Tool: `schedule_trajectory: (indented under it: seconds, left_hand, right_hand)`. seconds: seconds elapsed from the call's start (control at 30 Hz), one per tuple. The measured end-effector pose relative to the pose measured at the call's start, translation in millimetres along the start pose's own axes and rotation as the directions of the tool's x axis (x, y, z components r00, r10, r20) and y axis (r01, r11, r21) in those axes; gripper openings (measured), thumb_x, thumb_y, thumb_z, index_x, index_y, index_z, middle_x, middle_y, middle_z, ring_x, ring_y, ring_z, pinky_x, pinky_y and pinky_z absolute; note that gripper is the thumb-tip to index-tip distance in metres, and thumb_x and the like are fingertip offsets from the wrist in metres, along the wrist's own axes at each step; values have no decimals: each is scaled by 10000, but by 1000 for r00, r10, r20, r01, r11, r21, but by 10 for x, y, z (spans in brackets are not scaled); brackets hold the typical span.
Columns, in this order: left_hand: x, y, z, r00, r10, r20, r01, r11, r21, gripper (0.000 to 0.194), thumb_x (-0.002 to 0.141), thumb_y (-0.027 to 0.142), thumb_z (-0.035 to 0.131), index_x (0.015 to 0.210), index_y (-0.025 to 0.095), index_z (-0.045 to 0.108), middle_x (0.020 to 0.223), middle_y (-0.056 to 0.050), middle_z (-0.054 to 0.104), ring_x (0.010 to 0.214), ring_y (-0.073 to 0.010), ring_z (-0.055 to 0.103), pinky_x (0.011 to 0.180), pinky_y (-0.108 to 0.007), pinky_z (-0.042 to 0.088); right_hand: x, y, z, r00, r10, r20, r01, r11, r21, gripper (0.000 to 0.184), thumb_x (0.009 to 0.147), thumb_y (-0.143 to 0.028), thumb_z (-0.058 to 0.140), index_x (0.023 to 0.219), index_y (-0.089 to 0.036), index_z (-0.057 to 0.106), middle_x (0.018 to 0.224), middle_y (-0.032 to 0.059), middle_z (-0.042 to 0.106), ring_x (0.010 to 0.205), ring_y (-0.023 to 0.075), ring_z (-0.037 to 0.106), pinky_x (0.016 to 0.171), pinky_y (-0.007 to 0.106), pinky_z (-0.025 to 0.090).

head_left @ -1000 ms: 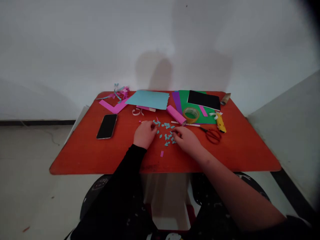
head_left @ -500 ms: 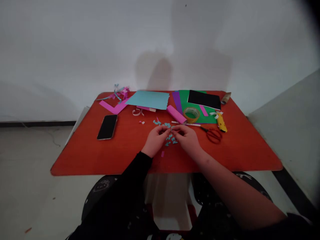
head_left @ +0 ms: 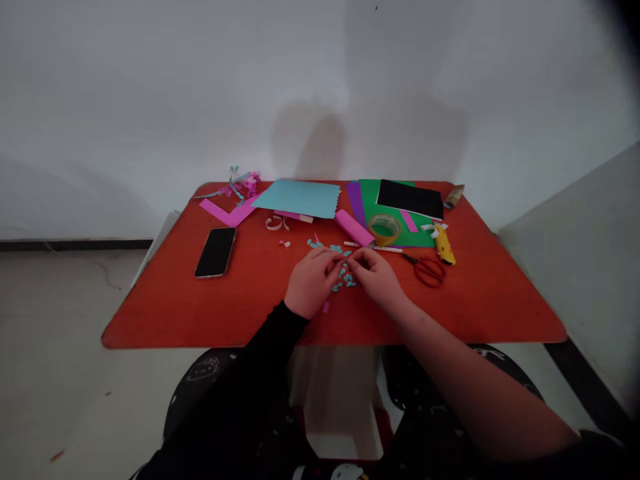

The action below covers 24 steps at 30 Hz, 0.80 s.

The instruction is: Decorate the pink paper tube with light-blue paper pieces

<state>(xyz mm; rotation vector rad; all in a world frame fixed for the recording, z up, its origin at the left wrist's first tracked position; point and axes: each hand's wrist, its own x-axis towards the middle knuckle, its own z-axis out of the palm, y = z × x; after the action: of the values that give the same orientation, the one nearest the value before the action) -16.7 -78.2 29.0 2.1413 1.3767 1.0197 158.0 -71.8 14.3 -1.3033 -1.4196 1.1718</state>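
My left hand (head_left: 314, 280) and my right hand (head_left: 376, 277) meet over the middle of the red table (head_left: 240, 320), thumbs and forefingers pinched tip to tip. Whatever sits between the fingertips is too small to make out. Under and around them lie several little blue paper pieces (head_left: 349, 279). A small pink paper scrap (head_left: 326, 307) lies in front of them, nearer the table's front edge. Just beyond my right hand are a white pen (head_left: 387, 249) and a pink paper roll (head_left: 354, 229). Red-handled scissors (head_left: 429, 270) rest to its right.
A phone (head_left: 215, 252) lies at left. Behind stand a blue paper sheet (head_left: 297, 199), pink paper strips (head_left: 235, 215) and curled scraps (head_left: 245, 185). At right are a tape roll (head_left: 384, 230), green paper (head_left: 370, 193), a black rectangle (head_left: 410, 198), a yellow roll (head_left: 444, 245) and a brown tube (head_left: 454, 197).
My left hand has turned slightly, its fingers now stretching further over toward the right fingertips. My right hand has shifted a little to the right. The things on the table stay in place.
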Motion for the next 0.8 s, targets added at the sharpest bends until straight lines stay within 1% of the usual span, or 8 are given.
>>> schedule_trajectory:
  seconds: [0.03,0.07,0.13,0.2,0.33,0.5,0.67,0.8]
  left_hand:
    - [23,-44,-32,999,-48,-24,48,999,-13,163,984,269,566,1051,199,696,1033,-71,730,998,-201,658,936,-337,504]
    - [49,-92,-71,988,-136,-72,134,990,-40,197,989,272,546,1111,195,680,1041,-72,734,914,-187,664,885,-331,517]
    - [102,-193,-160,954,-278,-115,271,960,-78,285,986,285,536,1241,196,627,1050,-73,741,821,-178,667,811,-324,524]
    - [139,-277,-245,943,-323,-85,325,945,19,243,970,264,535,1170,202,659,1045,-77,754,843,-194,678,827,-336,517]
    - [134,-367,-306,952,-303,40,278,913,298,181,949,249,542,990,204,712,1025,-97,763,928,-242,679,874,-363,502]
    - [68,-399,-227,940,-288,180,183,877,444,164,924,255,587,976,208,735,1063,-110,751,987,-260,677,872,-359,495]
    - [53,-370,-168,943,-286,169,160,837,523,159,940,249,564,925,212,718,1002,-106,728,926,-242,670,818,-336,493]
    - [80,-345,-158,949,-292,118,191,830,524,154,943,234,548,911,207,697,1001,-115,720,929,-246,666,824,-344,496]
  right_hand:
    - [5,-2,-6,999,-31,18,32,998,-60,229,823,-438,655,789,-223,585,709,-13,589,641,152,516,621,282,421]
    - [11,-5,-12,998,-52,48,57,991,-123,199,836,-406,650,793,-218,604,740,-2,622,668,159,541,646,287,430]
    - [25,-3,-27,991,-66,117,94,963,-252,138,853,-337,651,808,-206,656,798,18,676,717,172,582,692,297,443]
    - [38,8,-47,984,-81,157,136,915,-379,102,866,-278,661,823,-198,708,847,40,707,779,186,612,744,308,452]
    - [48,22,-79,970,-99,223,204,829,-520,117,902,-221,664,913,-203,779,928,74,737,893,211,641,829,323,455]
    - [34,-19,-67,965,-70,254,209,791,-575,132,917,-204,656,934,-193,786,934,83,742,894,214,643,831,321,451]
    - [13,-35,-62,966,-86,243,222,755,-616,141,922,-196,628,915,-187,768,958,95,741,925,224,637,841,327,449]
    - [2,-22,-72,965,-130,227,243,765,-596,144,924,-201,611,897,-191,752,932,86,736,891,209,630,827,318,449]
